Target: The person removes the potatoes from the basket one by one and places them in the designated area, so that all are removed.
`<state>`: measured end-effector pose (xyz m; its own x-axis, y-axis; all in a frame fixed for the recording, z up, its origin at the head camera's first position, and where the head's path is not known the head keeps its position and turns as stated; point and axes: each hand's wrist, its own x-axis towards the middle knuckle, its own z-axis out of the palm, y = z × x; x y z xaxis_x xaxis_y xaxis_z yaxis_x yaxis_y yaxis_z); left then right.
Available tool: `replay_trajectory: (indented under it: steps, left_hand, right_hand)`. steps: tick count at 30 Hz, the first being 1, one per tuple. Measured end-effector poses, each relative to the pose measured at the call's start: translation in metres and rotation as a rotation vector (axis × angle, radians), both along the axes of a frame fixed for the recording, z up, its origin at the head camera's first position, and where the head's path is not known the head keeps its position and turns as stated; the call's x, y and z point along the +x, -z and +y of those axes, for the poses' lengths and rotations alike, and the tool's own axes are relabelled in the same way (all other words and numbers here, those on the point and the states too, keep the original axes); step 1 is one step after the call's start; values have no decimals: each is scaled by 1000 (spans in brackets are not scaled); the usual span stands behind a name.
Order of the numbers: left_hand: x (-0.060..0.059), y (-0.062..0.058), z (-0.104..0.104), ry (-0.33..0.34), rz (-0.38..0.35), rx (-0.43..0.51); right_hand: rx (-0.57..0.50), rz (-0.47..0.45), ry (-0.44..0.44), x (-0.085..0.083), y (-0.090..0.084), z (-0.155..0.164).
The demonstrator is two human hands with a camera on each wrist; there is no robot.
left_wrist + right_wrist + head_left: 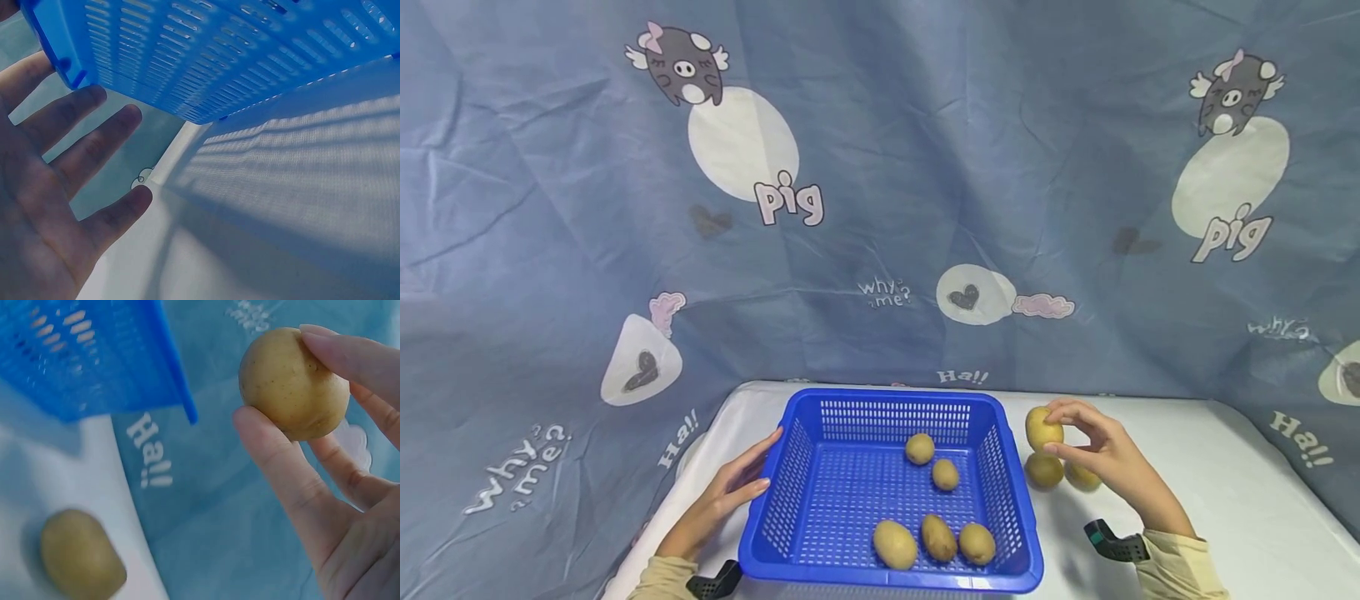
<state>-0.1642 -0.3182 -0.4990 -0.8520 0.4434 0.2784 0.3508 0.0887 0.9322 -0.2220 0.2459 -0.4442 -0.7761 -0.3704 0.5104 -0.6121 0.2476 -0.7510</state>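
Note:
My right hand [1101, 450] pinches a round yellow potato [294, 384] between thumb and fingers, off the table to the right of the blue plastic basket [895, 579]. Below it, a second potato [1043, 472] and a third potato [1082, 473] lie on the table, the third partly hidden by the hand. Inside the basket are several potatoes, among them a large potato [895, 545] near the front and a smaller potato [920, 448] farther back. At the basket's left rim, my left hand [726, 496] touches the side with spread, mostly straight fingers [94, 150].
White cloth [1150, 425] covers the table. Behind it hangs a blue curtain [880, 208] printed with pigs and words, which also comes round both sides. The basket has raised, slotted walls. Each wrist wears a dark strap, such as the right strap [1116, 543].

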Motion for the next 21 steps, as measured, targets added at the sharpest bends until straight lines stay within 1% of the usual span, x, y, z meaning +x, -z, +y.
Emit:
replay_trajectory:
  steps: [5, 7, 12, 15, 17, 21]
  left_hand:
    - [0, 1, -2, 0, -15, 3]
    - [0, 0, -1, 0, 1, -3]
    - [-1, -1, 0, 6, 45, -22]
    - [-1, -1, 0, 5, 38, -20]
    - [-1, 0, 0, 5, 33, -12]
    - [-1, -1, 1, 2, 40, -10]
  right_hand:
    - [4, -13, 10, -1, 10, 16]
    - [6, -12, 15, -1, 14, 22]
    - [9, -2, 61, 1, 21, 37]
    - [18, -3, 88, 2, 26, 48]
    - [30, -8, 103, 2, 28, 54]
    - [51, -48, 128, 2, 32, 66]
